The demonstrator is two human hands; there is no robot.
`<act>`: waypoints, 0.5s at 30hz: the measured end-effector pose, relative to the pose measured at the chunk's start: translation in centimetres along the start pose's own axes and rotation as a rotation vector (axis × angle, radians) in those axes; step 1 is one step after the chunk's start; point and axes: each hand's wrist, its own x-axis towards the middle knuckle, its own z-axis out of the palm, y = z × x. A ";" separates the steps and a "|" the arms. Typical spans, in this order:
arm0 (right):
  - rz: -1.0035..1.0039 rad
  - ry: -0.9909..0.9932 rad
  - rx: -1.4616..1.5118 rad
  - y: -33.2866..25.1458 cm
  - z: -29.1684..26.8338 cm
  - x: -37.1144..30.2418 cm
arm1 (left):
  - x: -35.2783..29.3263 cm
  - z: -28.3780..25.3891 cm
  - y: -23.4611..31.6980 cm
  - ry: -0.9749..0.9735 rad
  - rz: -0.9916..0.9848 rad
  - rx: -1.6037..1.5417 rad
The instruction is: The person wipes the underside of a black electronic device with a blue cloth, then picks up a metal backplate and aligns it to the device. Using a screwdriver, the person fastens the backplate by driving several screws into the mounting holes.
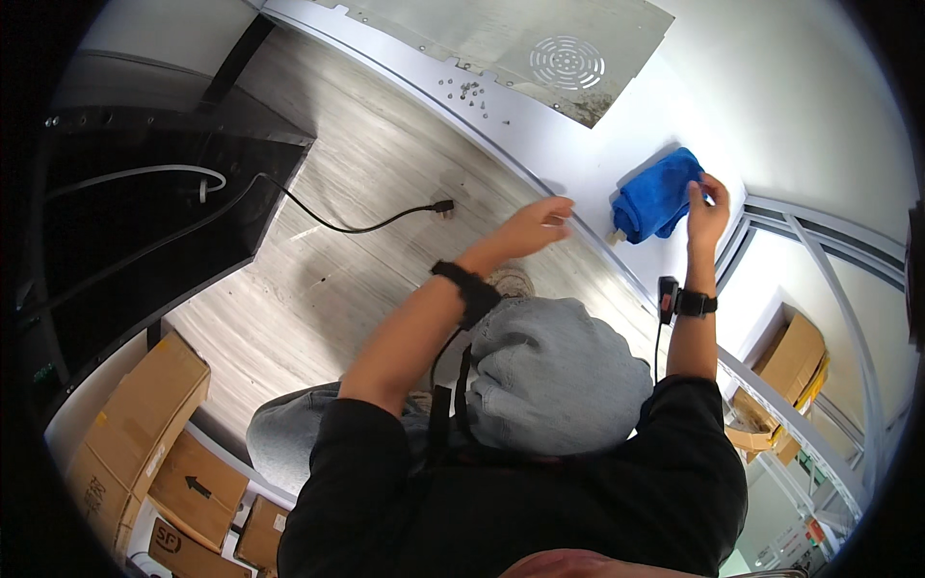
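A folded blue cloth (pixel 657 200) lies on a white table (pixel 771 106) in front of me. My right hand (pixel 706 213) touches its right edge, fingers pinching the fabric. Empty, with its fingers loosely spread, my left hand (pixel 536 225) hovers at the table's near edge, left of the cloth. Both wrists wear black bands. A thin grey metal panel (pixel 462 34) with a round vent grille lies further back on the table, several small screws (pixel 470 91) beside it.
A black cable with a plug (pixel 441 206) runs across the pale wood floor. A dark cabinet (pixel 125 231) stands at left. Cardboard boxes (pixel 145 424) sit at lower left, more boxes (pixel 790 366) under the table at right.
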 end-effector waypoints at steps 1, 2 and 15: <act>0.018 -0.155 0.205 -0.7 0.6 -1.1 | -1.1 -1.1 -0.1 0.019 -0.017 -0.083; -0.069 -0.308 0.385 -2.6 1.7 -2.5 | -2.5 -2.2 0.6 0.086 -0.049 -0.039; -0.404 -0.366 0.167 -15.7 22.9 -1.7 | -10.9 -7.7 3.7 0.575 -0.074 -0.271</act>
